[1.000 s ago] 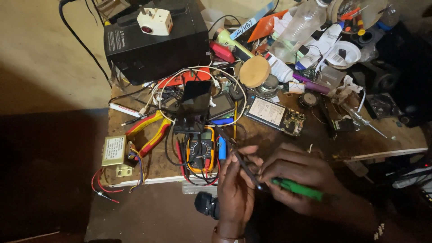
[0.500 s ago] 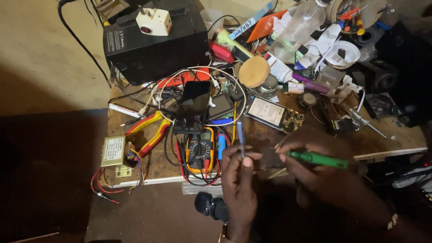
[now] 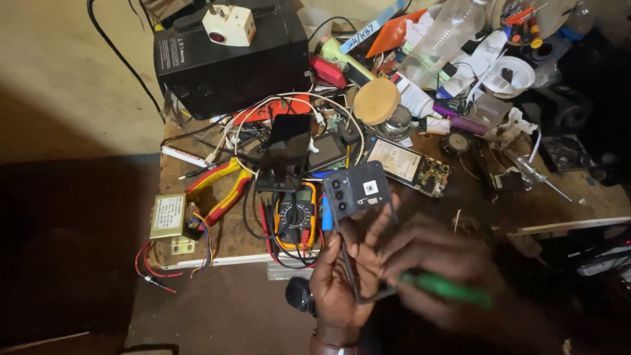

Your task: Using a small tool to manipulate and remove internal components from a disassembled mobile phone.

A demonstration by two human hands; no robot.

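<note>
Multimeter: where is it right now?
In the head view, the orange-edged multimeter lies on the workbench left of centre, just left of the dark phone held in the left hand and right of the red-and-yellow pliers.

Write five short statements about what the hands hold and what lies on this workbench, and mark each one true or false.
1. The left hand holds up a dark phone back cover with camera holes. True.
2. The right hand holds a red-handled tool. False: its screwdriver has a green handle.
3. An orange-and-black multimeter lies on the workbench left of the cover. True.
4. The red-and-yellow pliers lie in the right hand. False: they lie on the bench, left of the multimeter.
5. A white plug adapter sits on top of the black box. True.
</note>
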